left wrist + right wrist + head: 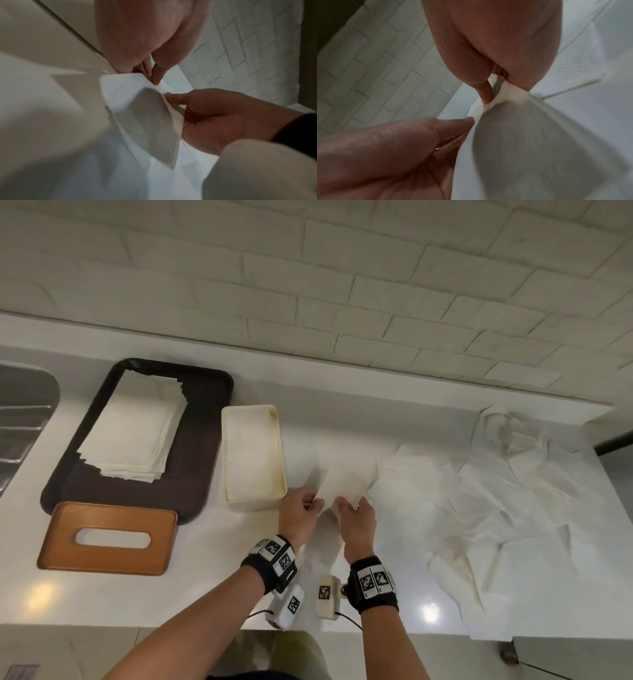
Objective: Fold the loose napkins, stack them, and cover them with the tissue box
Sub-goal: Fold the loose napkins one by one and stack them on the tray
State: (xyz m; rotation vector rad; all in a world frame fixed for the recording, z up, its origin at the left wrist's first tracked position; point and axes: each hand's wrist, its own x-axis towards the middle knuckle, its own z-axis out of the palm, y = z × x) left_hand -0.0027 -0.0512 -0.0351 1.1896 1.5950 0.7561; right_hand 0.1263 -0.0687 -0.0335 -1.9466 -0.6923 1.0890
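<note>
Napkin [342, 484] held just above the counter's [205, 594] near-middle, left hand [301, 517] and right hand [356, 517] each pinching a near corner, thumb on fingers. Folding step in hand, likely mid-fold; next, carry it left to the stack [133, 426] on the tray [202, 440]. Box [253, 453] sits close between; loose pile [496, 491] crowds right; lid [109, 537] near left.
</note>
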